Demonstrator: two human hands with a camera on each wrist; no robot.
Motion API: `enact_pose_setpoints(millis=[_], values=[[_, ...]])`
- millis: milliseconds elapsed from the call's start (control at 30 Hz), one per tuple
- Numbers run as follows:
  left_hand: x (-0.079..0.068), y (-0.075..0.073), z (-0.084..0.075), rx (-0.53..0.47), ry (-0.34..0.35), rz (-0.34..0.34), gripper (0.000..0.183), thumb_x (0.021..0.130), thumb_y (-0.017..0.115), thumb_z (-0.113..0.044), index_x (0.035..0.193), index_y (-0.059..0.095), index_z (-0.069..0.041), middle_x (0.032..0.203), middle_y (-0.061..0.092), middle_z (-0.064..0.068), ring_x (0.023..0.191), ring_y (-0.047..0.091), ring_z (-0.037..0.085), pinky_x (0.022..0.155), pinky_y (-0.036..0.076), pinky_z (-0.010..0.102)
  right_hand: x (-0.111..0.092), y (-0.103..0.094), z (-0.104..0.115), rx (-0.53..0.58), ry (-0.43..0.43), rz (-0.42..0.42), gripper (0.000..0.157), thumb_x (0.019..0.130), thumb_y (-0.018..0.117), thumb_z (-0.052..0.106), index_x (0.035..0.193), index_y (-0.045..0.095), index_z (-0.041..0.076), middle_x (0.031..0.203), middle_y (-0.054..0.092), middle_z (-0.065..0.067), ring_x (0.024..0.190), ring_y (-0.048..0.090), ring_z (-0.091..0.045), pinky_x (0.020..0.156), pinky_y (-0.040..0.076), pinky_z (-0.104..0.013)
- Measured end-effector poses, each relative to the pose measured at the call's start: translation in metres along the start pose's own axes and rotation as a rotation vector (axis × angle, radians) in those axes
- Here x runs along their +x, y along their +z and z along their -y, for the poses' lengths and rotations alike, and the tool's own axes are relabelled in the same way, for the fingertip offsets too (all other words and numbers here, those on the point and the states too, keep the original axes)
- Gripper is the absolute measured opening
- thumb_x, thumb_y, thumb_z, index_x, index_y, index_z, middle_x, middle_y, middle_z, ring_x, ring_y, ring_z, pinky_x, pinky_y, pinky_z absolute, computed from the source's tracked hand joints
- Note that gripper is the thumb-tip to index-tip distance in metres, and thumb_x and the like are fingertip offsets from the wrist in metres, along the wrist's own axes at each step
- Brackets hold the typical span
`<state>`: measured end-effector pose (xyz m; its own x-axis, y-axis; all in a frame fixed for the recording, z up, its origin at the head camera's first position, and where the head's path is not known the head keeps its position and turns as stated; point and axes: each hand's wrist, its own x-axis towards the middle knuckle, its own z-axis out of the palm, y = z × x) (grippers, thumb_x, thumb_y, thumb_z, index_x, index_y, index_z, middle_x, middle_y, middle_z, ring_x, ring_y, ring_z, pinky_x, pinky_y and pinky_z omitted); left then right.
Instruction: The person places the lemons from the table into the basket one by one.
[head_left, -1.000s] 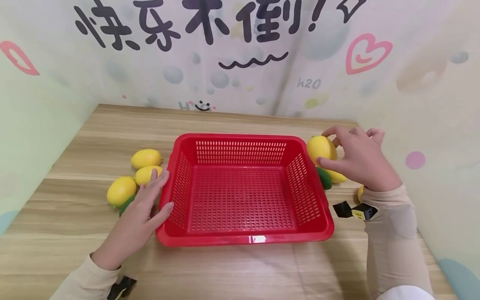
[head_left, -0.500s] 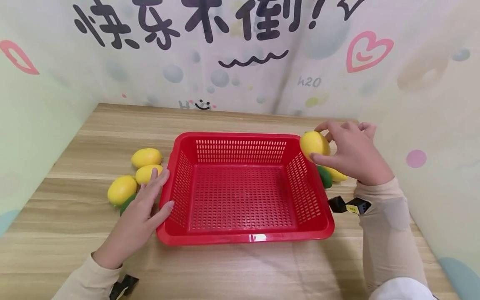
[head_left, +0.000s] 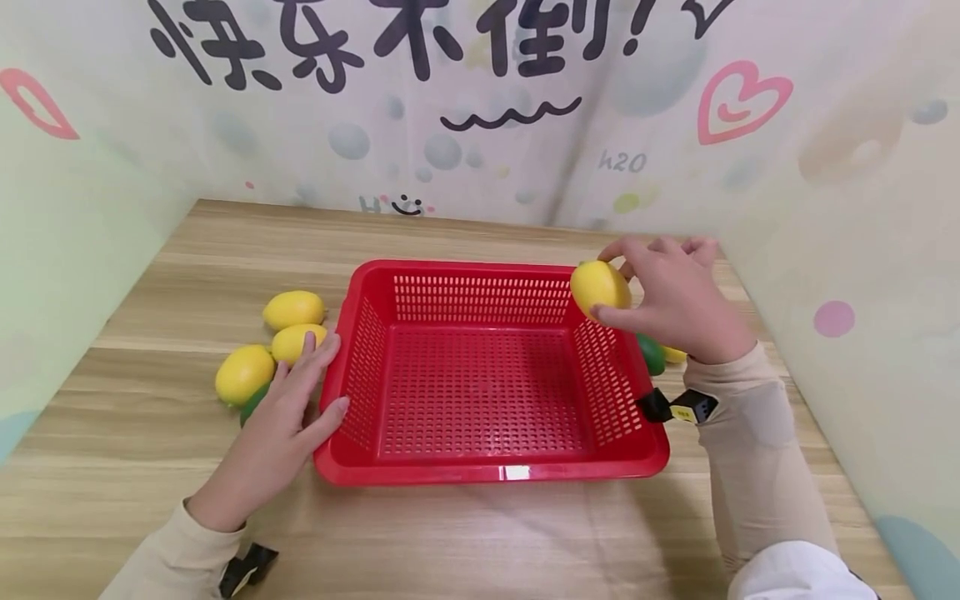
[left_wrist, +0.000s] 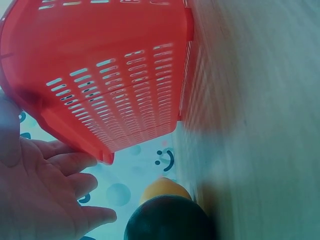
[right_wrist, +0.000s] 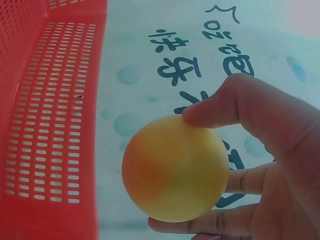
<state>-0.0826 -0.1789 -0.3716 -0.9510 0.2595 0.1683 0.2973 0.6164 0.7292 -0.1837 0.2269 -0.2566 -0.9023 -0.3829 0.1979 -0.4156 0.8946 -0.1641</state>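
Note:
A yellow lemon point(head_left: 598, 287) is pinched between the thumb and fingers of my right hand point(head_left: 671, 296), over the back right corner of the red plastic basket point(head_left: 491, 473). In the right wrist view the lemon point(right_wrist: 175, 170) appears as a round yellow shape, with the thumb on one side and fingers on the other. My left hand point(head_left: 273, 442) rests against the basket's left rim. Its fingers point(left_wrist: 75, 162) look extended in the left wrist view, touching the rim from outside. Nothing lies inside the perforated basket.
Left of the basket lie yellow lemons point(head_left: 294, 309) and a dark green fruit point(head_left: 255, 404), partly behind my left hand. Another green fruit point(head_left: 651, 354) and a yellow one point(head_left: 675, 355) sit beside the right wall. A printed backdrop point(head_left: 480, 167) stands behind the wooden table point(head_left: 480, 542).
My right hand has carried the lemon leftward, from outside the basket's right rim to above its back right corner. The left hand and the basket have stayed in place.

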Motion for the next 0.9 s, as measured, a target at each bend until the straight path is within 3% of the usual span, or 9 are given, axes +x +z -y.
enact_pose_setpoints(millis=[467,900], values=[[-0.002,-0.001,-0.001,0.012,0.007,-0.012,0.07,0.095,0.057,-0.02,0.153,0.018,-0.02,0.157,0.018,0.003,0.145,0.005,0.022,0.116,0.003,0.049,0.013,0.005,0.014,-0.016,-0.049,0.01,0.053,0.072,0.075,0.043,0.114,0.059,0.015,0.087,0.064,-0.003,0.094,0.047,-0.025,0.088,0.016,-0.055],[0.001,-0.001,-0.001,0.037,0.01,-0.017,0.072,0.093,0.059,-0.019,0.153,0.019,-0.018,0.156,0.021,0.006,0.145,0.005,0.025,0.114,0.007,0.054,0.027,0.009,0.018,0.006,-0.062,0.031,0.055,0.073,0.074,0.048,0.115,0.058,0.016,0.085,0.063,0.001,0.091,0.046,-0.021,0.089,0.015,-0.053]])
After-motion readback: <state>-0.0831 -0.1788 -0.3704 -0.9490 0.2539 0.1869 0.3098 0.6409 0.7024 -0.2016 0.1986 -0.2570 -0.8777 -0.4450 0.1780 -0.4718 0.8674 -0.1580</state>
